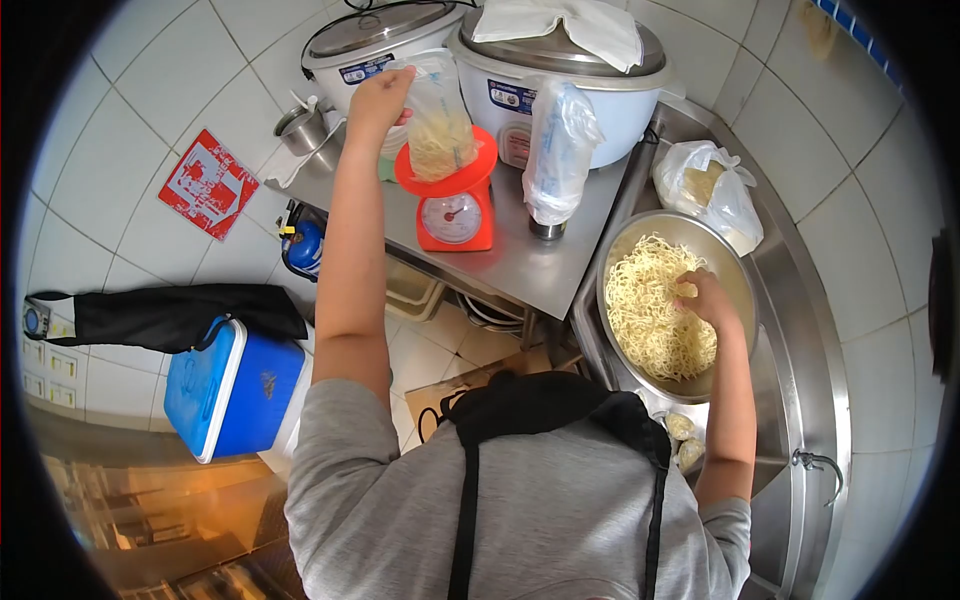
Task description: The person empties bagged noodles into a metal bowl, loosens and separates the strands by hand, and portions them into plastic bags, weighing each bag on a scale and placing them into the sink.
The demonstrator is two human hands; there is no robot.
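Note:
My left hand (381, 100) pinches the top edge of a clear plastic bag (437, 90). Pale noodles (443, 145) fill the bag's lower part, which rests on the pan of a red dial scale (480, 215). On the right, my right hand (706, 298) reaches into a large steel bowl (735, 270) and touches the heap of yellow noodles (650, 310) there. Its fingers are curled down at the noodles, and some of the fingertips are hidden among the strands.
Two big rice cookers (600, 105) stand behind the scale, one topped with white cloth or paper. A plastic-wrapped stack (562, 150) rises from a dark-based holder right of the scale. Knotted plastic bags (715, 190) lie beyond the bowl. A blue cooler (240, 390) sits lower left.

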